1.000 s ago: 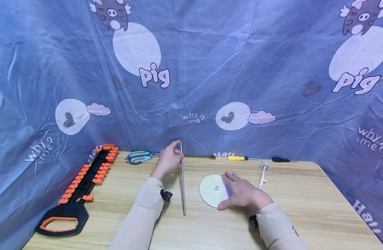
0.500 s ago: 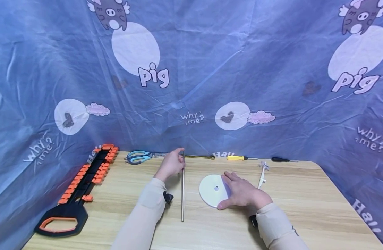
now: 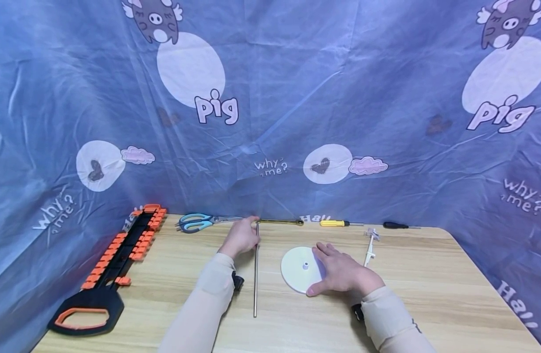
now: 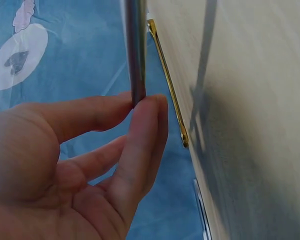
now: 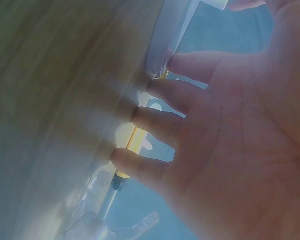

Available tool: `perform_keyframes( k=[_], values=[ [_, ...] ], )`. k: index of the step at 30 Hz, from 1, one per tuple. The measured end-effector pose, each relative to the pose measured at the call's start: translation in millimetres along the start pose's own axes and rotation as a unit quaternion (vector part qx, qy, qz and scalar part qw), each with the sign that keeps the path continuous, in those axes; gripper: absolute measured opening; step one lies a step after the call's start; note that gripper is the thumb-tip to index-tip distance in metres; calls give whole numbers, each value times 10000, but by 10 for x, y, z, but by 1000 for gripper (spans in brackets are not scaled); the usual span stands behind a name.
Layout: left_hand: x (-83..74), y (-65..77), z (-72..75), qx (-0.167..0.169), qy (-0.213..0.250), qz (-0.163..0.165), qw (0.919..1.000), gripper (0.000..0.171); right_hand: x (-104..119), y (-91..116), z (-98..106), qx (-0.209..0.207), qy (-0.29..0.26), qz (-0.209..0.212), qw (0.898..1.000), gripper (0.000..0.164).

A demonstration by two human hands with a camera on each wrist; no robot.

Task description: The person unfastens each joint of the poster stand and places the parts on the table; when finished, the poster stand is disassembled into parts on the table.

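Observation:
My left hand [image 3: 241, 238] pinches one end of a thin metal rod [image 3: 256, 279] between thumb and fingertips. In the left wrist view the rod [image 4: 134, 45] runs from those fingertips out of the top of the picture, with its shadow on the table beside it. A white round disc [image 3: 294, 269] with a short hollow stub at its centre lies on the table to the right. Against its right edge rests my right hand [image 3: 343, 270], fingers spread. The right wrist view has fingertips touching the table and one finger at the rim of the disc [image 5: 171, 35].
Along the back edge lie blue-handled scissors [image 3: 195, 223], a gold-coloured wrench [image 3: 281, 222], a yellow screwdriver [image 3: 334, 223] and a black screwdriver [image 3: 396, 225]. A white part with a clear end [image 3: 370, 252] is beyond my right hand. At left lies a black-and-orange rack [image 3: 120, 255].
My left hand has lowered the rod's pinched end slightly, and the rod's near end has come closer to me. My right hand and the disc have stayed put.

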State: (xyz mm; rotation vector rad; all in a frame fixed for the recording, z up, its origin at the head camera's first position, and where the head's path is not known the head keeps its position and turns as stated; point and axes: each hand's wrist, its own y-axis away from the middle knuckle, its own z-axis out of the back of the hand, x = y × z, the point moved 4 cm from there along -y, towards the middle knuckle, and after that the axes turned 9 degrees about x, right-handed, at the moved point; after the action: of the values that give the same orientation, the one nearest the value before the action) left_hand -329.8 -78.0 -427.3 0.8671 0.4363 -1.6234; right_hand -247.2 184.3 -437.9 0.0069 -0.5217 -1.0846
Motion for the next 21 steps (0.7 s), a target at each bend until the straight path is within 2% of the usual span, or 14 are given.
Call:
perform_keyframes(
  k=[10,21],
  values=[
    [33,-12,-4,-101,-667,-32,9977,67,-4,-7,-7,28,-3,-14,10000,122],
    [26,-13,-11,-72,-984,37,9951,63,-6,-9,-3,33,-6,-22,10000,123]
  ],
)
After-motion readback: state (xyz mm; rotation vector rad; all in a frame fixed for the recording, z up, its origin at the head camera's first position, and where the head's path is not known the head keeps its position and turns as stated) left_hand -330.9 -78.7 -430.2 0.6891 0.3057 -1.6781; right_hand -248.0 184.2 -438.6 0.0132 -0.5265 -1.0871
